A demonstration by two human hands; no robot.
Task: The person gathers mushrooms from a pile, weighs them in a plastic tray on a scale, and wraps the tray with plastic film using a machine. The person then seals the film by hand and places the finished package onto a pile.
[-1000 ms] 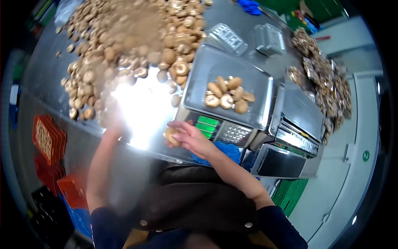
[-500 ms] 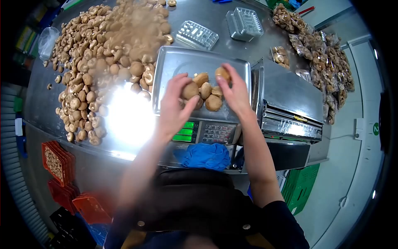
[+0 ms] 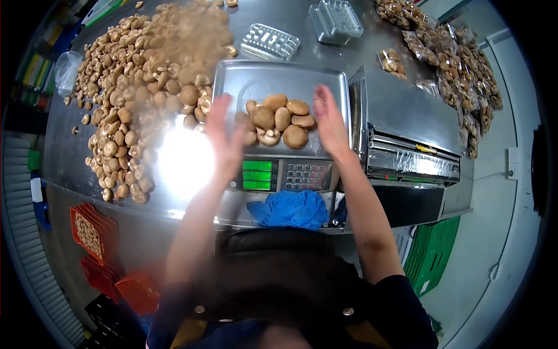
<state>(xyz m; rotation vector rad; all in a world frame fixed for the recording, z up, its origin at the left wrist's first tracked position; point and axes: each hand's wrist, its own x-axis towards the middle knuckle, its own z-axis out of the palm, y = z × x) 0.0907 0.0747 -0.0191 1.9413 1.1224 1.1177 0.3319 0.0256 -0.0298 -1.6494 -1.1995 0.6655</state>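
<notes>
Several brown shiitake mushrooms (image 3: 282,119) lie grouped on the metal pan (image 3: 279,72) of a weighing scale, most of them cap up, one showing its pale stem. My left hand (image 3: 225,139), slightly blurred, is raised at the pan's left edge with thumb and fingers apart and nothing in it. On the other side, my right hand (image 3: 330,125) is held upright just right of the mushrooms, fingers stretched out and holding nothing. The scale's green display (image 3: 257,175) is lit below the pan, beside its keypad (image 3: 305,176).
A large heap of loose mushrooms (image 3: 119,110) covers the table's left. Clear plastic trays (image 3: 337,23) stand behind the scale, another tray (image 3: 270,42) nearby. A film-wrapping machine (image 3: 412,131) adjoins on the right, packed mushrooms (image 3: 459,75) beyond. Blue crumpled plastic (image 3: 290,209) lies in front.
My right hand has let go of a mushroom, now on the pan. My left hand has come off the mushrooms and moved left. Both hands have spread apart.
</notes>
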